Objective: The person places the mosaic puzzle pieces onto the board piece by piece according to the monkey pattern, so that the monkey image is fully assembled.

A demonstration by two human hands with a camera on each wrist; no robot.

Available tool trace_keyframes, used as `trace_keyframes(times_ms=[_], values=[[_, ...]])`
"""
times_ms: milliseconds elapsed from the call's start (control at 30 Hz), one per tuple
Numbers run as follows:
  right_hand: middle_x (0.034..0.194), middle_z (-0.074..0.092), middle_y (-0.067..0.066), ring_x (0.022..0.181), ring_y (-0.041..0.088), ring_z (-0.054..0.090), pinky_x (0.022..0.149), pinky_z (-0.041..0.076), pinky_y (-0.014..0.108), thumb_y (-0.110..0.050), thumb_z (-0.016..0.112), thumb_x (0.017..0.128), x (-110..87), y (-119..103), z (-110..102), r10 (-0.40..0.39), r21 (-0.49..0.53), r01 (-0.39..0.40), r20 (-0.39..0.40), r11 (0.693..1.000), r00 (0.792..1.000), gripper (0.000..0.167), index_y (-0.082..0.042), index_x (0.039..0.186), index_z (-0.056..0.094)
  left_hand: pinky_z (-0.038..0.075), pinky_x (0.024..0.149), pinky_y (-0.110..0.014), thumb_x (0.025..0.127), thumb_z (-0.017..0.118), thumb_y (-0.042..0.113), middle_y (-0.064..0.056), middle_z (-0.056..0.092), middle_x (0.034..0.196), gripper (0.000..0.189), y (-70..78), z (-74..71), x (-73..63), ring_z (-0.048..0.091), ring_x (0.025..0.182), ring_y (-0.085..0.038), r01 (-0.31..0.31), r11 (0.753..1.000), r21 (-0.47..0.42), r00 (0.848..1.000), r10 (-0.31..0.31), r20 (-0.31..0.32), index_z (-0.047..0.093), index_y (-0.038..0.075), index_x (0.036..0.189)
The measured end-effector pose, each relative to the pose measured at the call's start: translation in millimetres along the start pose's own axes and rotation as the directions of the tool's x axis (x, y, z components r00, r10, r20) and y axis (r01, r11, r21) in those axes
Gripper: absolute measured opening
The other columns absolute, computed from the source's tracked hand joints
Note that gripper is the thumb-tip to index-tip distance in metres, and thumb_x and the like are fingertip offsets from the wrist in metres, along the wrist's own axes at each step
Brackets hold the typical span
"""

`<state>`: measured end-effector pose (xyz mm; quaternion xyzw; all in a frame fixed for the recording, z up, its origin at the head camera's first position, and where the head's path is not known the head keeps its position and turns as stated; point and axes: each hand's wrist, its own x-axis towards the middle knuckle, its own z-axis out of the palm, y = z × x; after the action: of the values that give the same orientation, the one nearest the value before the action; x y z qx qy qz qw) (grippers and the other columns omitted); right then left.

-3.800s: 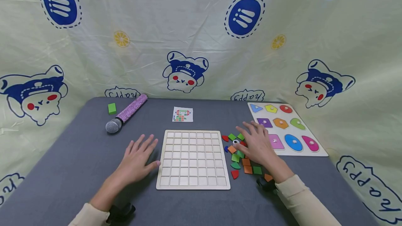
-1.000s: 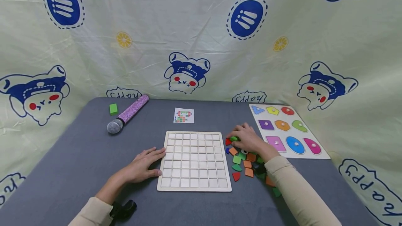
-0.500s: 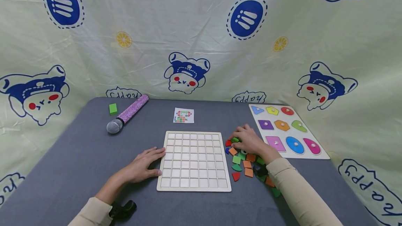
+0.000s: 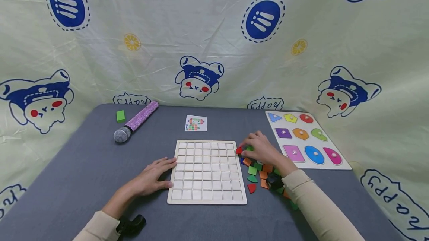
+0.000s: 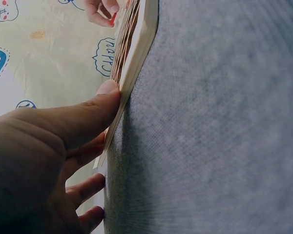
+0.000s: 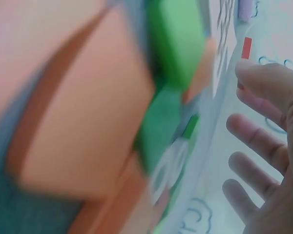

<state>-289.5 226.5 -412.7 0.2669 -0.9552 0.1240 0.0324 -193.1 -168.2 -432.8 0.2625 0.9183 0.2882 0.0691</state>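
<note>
My right hand (image 4: 263,149) pinches a red quarter-round piece (image 4: 239,150) between thumb and fingertips, just off the upper right edge of the wooden grid board (image 4: 207,202). In the right wrist view the red piece (image 6: 246,48) stands out edge-on from the fingertips, and the other fingers are spread apart. Under and beside that hand lie loose pieces, among them a green square (image 4: 253,170), an orange square (image 4: 263,174) and another red quarter-round (image 4: 251,188). My left hand (image 4: 151,177) rests against the board's left edge, thumb (image 5: 110,92) and fingers touching its side. The board's cells hold no pieces.
Behind the board lies a small printed picture card (image 4: 196,123). At the back left are a glittery purple microphone (image 4: 139,120) and a green block (image 4: 120,116). A white knob puzzle board (image 4: 303,140) with coloured shapes lies at the right.
My right hand came down into the loose pieces, took the red quarter-round and moved slightly left with it towards the board. Earlier, my left hand moved onto the board's left edge.
</note>
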Motion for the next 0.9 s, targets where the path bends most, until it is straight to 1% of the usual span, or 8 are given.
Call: trace_keyframes(times_ms=[100, 200, 367, 500, 733, 900], values=[[0.106, 0.061, 0.005, 0.104, 0.024, 0.042, 0.088, 0.035, 0.047, -0.029, 0.071, 0.084, 3.0, -11, -1, -0.002, 0.021, 0.002, -0.008, 1.0, 1.0, 0.021, -0.019, 0.103, 0.072, 0.02, 0.106, -0.066, 0.086, 0.068, 0.03, -0.014, 0.037, 0.15, 0.069, 0.1, 1.5, -0.1, 0.025, 0.14, -0.043, 0.015, 1.0, -0.006, 1.0, -0.015, 0.009, 0.04, 0.004, 0.143], [0.107, 0.062, 0.005, 0.105, 0.024, 0.043, 0.09, 0.035, 0.048, -0.029, 0.071, 0.084, 6.9, -22, -1, 0.002, 0.018, -0.001, -0.018, 1.0, 1.0, 0.021, -0.02, 0.103, 0.072, 0.019, 0.107, -0.065, 0.086, 0.067, 0.03, -0.013, 0.037, 0.151, 0.069, 1.0, 2.7, -0.7, 0.025, 0.141, -0.042, 0.026, 1.0, -0.012, 1.0, -0.026, 0.012, 0.04, 0.005, 0.143], [0.108, 0.063, 0.005, 0.105, 0.025, 0.045, 0.091, 0.036, 0.048, -0.029, 0.071, 0.084, 12.9, -43, -1, 0.011, 0.004, -0.011, -0.04, 1.0, 0.999, 0.02, -0.019, 0.102, 0.072, 0.021, 0.106, -0.066, 0.086, 0.067, 0.031, -0.015, 0.038, 0.15, 0.068, 2.3, 2.7, -1.8, 0.026, 0.14, -0.043, 0.01, 1.0, -0.001, 1.0, -0.01, -0.005, 0.04, 0.003, 0.142], [0.106, 0.063, 0.004, 0.104, 0.024, 0.045, 0.09, 0.036, 0.046, -0.028, 0.072, 0.083, 18.3, -57, 2, 0.014, -0.004, -0.014, -0.049, 1.0, 0.999, 0.02, -0.019, 0.101, 0.072, 0.021, 0.106, -0.065, 0.086, 0.067, 0.031, -0.013, 0.037, 0.151, 0.069, 2.5, 3.4, -2.3, 0.026, 0.141, -0.042, 0.018, 1.0, -0.007, 1.0, -0.018, -0.003, 0.039, 0.004, 0.143], [0.102, 0.062, 0.002, 0.102, 0.022, 0.045, 0.091, 0.037, 0.046, -0.028, 0.073, 0.082, 27.6, -77, 10, 0.018, -0.02, -0.02, -0.065, 1.0, 0.998, 0.019, -0.019, 0.1, 0.072, 0.02, 0.105, -0.066, 0.088, 0.064, 0.033, -0.013, 0.034, 0.152, 0.068, 1.1, 3.2, -3.3, 0.025, 0.14, -0.042, 0.006, 1.0, 0.004, 1.0, -0.006, 0.004, 0.037, 0.006, 0.145], [0.103, 0.062, 0.001, 0.103, 0.022, 0.046, 0.09, 0.037, 0.044, -0.028, 0.073, 0.082, 35.2, -90, 13, 0.02, -0.018, -0.021, -0.055, 1.0, 0.998, 0.019, -0.02, 0.099, 0.071, 0.02, 0.105, -0.067, 0.09, 0.062, 0.034, -0.013, 0.033, 0.153, 0.067, 2.2, 2.0, -2.9, 0.025, 0.14, -0.042, 0.007, 1.0, 0.007, 1.0, -0.007, 0.005, 0.036, 0.006, 0.145]])
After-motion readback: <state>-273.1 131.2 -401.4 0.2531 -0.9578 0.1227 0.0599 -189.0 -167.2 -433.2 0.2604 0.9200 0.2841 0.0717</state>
